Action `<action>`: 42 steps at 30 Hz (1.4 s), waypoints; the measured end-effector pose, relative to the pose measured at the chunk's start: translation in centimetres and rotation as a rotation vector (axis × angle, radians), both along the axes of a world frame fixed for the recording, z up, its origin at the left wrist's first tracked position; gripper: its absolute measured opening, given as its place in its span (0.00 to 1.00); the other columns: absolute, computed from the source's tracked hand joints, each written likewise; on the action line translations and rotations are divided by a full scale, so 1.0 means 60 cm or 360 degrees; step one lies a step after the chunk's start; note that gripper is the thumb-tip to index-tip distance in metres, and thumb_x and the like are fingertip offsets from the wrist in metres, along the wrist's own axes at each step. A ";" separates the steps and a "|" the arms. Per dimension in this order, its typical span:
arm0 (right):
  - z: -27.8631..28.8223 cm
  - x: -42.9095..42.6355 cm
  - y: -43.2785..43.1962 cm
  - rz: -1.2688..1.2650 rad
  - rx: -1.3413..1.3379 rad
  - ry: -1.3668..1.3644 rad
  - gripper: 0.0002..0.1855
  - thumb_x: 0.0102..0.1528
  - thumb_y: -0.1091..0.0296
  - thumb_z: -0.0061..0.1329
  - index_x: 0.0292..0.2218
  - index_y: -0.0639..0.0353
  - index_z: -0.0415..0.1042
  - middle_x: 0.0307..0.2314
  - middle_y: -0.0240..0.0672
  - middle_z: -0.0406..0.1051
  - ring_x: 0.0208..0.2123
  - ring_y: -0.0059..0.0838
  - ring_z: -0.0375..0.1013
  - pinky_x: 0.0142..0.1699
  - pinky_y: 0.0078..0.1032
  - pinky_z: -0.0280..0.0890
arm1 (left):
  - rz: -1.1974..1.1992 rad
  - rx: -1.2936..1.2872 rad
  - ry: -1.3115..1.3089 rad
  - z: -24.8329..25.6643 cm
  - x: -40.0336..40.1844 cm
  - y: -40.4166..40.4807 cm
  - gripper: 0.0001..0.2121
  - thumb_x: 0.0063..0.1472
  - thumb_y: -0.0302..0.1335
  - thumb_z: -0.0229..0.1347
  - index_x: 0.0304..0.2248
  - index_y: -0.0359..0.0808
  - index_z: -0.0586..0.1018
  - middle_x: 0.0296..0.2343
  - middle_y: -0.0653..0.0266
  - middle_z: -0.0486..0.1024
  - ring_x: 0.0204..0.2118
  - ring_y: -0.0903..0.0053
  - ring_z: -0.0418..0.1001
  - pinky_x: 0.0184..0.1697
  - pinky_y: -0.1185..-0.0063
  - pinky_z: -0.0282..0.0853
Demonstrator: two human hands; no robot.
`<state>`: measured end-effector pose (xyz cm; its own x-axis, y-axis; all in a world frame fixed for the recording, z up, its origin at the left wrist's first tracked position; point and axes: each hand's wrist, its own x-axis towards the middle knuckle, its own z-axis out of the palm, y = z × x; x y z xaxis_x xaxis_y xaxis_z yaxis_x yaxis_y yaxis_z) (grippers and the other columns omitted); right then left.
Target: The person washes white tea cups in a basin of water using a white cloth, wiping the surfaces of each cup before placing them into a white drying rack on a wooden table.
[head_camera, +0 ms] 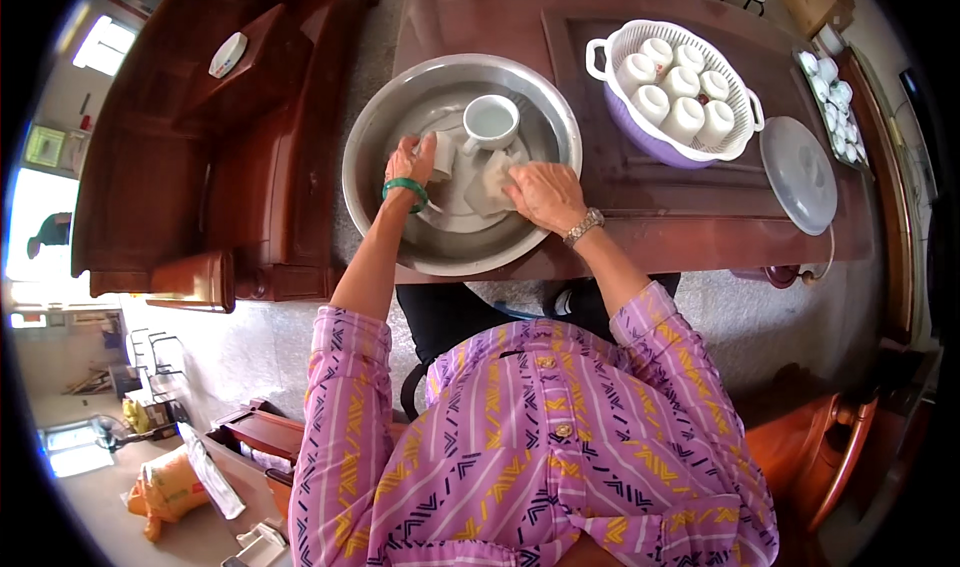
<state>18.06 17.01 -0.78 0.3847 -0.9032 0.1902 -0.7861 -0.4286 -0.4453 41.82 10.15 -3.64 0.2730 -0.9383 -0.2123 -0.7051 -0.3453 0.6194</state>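
Observation:
A wide metal basin [461, 265] stands near the table's edge in front of me, with some water in it. Inside, my left hand [409, 160] grips a white cup [443, 156], partly hidden by my fingers. A pale wet cloth [496, 181] is bunched in the fingers of my right hand [551, 196], just to the right of that cup. Another white cup with a handle [491, 121] sits upright between and beyond my hands. To the right, a white colander [626, 31] nested in a purple bowl [637, 132] bears several white cups [681, 83] turned upside down.
A translucent round lid [799, 175] lies at the right of the brown table [465, 19]. Behind it is a tray of small white cups [832, 106]. A dark wooden bench [244, 154] stands at left, with a white dish [228, 55] on it. A wooden chair [814, 454] is at lower right.

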 end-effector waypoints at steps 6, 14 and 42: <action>-0.006 0.000 -0.001 -0.0007 -0.0015 -0.0008 0.12 0.48 0.61 0.44 0.21 0.59 0.69 0.18 0.45 0.69 0.22 0.45 0.70 0.29 0.38 0.64 | 0.0035 -0.0320 -0.0288 -0.017 -0.013 0.012 0.34 0.43 0.53 0.53 0.45 0.37 0.69 0.47 0.47 0.61 0.50 0.55 0.59 0.50 0.64 0.57; -0.013 -0.006 -0.005 -0.0076 -0.0019 -0.0089 0.12 0.47 0.61 0.44 0.19 0.60 0.69 0.18 0.46 0.69 0.22 0.45 0.70 0.29 0.38 0.64 | -0.0445 0.0237 -0.0753 0.035 -0.057 0.003 0.38 0.34 0.53 0.59 0.42 0.34 0.70 0.38 0.49 0.72 0.43 0.57 0.68 0.47 0.68 0.60; -0.002 -0.001 0.001 -0.0091 0.0073 -0.0083 0.10 0.47 0.62 0.46 0.21 0.59 0.71 0.20 0.44 0.70 0.25 0.44 0.70 0.32 0.39 0.63 | -0.0257 -0.0658 0.1359 0.168 -0.014 0.013 0.20 0.49 0.30 0.56 0.43 0.35 0.69 0.37 0.62 0.71 0.39 0.72 0.70 0.43 0.74 0.66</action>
<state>17.98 17.08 -0.89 0.3232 -0.9315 0.1668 -0.7839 -0.3622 -0.5043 40.95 10.95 6.44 0.0405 -0.9963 0.0763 0.0203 0.0772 0.9968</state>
